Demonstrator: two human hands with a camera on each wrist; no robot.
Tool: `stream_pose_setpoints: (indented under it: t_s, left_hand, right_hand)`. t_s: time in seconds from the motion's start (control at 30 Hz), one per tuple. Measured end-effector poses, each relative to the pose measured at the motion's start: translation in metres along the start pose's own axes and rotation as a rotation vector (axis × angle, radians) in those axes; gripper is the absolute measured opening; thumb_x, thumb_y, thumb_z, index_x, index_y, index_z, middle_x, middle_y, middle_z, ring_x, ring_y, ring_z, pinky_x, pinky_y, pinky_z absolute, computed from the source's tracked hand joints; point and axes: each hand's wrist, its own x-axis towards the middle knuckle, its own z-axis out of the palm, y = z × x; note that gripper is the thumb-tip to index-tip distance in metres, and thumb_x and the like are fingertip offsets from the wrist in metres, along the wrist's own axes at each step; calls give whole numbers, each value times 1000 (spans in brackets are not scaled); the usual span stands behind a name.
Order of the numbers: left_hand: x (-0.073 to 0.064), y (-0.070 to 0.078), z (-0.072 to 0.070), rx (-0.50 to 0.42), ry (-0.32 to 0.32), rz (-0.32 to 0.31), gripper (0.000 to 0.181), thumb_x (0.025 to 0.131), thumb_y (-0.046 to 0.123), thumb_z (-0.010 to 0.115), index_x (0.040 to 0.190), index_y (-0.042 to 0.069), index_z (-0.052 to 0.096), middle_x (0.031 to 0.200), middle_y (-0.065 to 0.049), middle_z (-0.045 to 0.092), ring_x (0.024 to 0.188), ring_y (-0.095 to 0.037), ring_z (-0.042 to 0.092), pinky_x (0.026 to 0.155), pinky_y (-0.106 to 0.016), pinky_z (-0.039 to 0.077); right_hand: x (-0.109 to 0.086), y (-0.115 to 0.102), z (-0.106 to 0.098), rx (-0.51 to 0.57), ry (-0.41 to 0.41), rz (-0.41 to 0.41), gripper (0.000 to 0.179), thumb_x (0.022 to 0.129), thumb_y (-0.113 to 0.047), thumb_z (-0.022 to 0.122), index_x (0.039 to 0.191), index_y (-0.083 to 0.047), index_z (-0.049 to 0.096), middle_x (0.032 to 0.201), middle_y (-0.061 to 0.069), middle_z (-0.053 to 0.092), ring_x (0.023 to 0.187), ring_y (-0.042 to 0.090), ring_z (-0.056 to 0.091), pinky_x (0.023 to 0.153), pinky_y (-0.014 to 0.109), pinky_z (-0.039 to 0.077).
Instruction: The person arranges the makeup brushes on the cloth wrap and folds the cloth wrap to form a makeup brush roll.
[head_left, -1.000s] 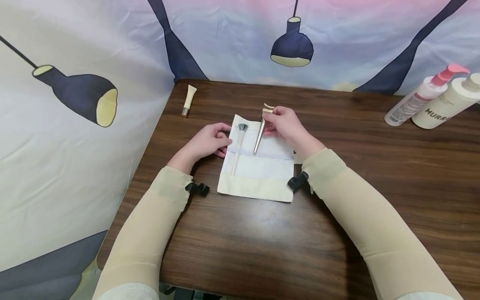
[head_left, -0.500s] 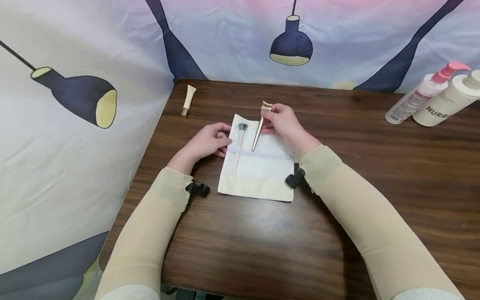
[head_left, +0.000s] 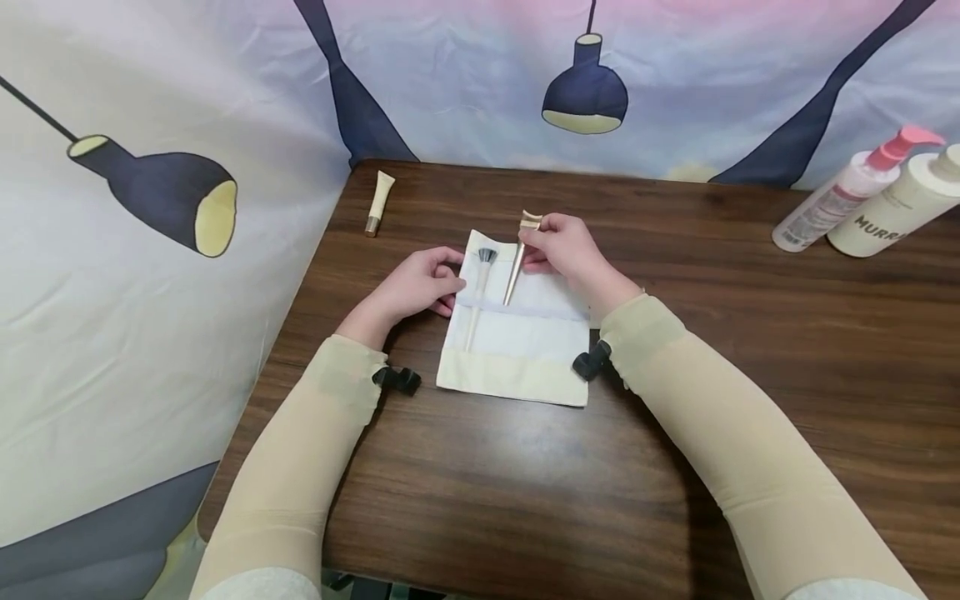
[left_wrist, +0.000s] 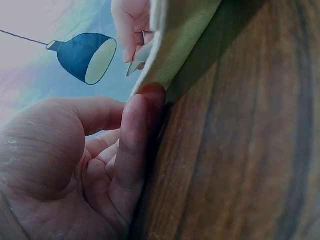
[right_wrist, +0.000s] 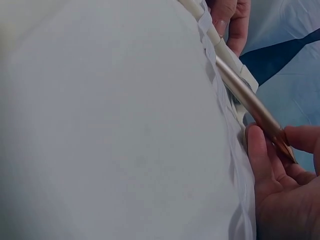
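Note:
A cream fabric brush pouch (head_left: 525, 333) lies unfolded on the table, with a thin elastic band running across it. On its left side a makeup brush (head_left: 480, 283) with a pale handle and dark bristles sits under the band. My left hand (head_left: 416, 283) pinches the pouch's left edge between thumb and finger, as the left wrist view (left_wrist: 95, 150) shows. My right hand (head_left: 566, 246) pinches gold eyelash tweezers (head_left: 516, 271) near their curved head. Their tapered end points toward me and meets the band line, right of the brush. In the right wrist view the tweezers (right_wrist: 250, 102) slant along the band.
A small cream tube (head_left: 379, 202) lies at the table's back left. At the back right stand a pink pump bottle (head_left: 836, 200) and a white bottle (head_left: 888, 208). A printed cloth (head_left: 465, 83) hangs behind the dark wooden table (head_left: 540, 492).
My right hand has shifted slightly left with the tweezers, whose tapered end rose a little and then came back down to the band. The left hand stays at the pouch edge.

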Motion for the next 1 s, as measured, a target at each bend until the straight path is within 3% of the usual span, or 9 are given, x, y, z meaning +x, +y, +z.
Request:
stream_pose_setpoints:
  t_s: [0.2,0.4,0.7,1.0]
  left_hand:
    - [-1,-1,0,-17,15,27,40,101,10,63,140,4,52,80,-10,65,65,-19,66,63,-32,63]
    - [-1,-7,5,-31,-17,15,41,102,9,61,141,1,51,79,-8,66,64,-17,66,62,-32,63]
    - [-1,-8,5,-29,-7,27,41,102,9,61,141,2,51,79,-8,65,64,-18,66,62,-32,63]
    - [-1,-3,4,-25,-4,31,39,102,9,61,139,2,52,80,-9,65,64,-18,66,62,-32,63]
  right_hand:
    - [3,1,1,-31,-33,-30,19,99,-14,71,101,-3,56,90,9,70,69,16,67,66,28,63]
    - [2,7,-1,-64,-50,38,19,98,-15,71,105,-3,58,89,8,70,67,16,68,63,28,63]
    - [-2,7,0,-94,-59,38,25,104,-24,64,111,0,66,84,11,69,67,18,71,64,29,63]
    - [-3,6,1,-110,-76,37,24,104,-20,64,110,2,68,79,11,70,65,19,72,61,28,63]
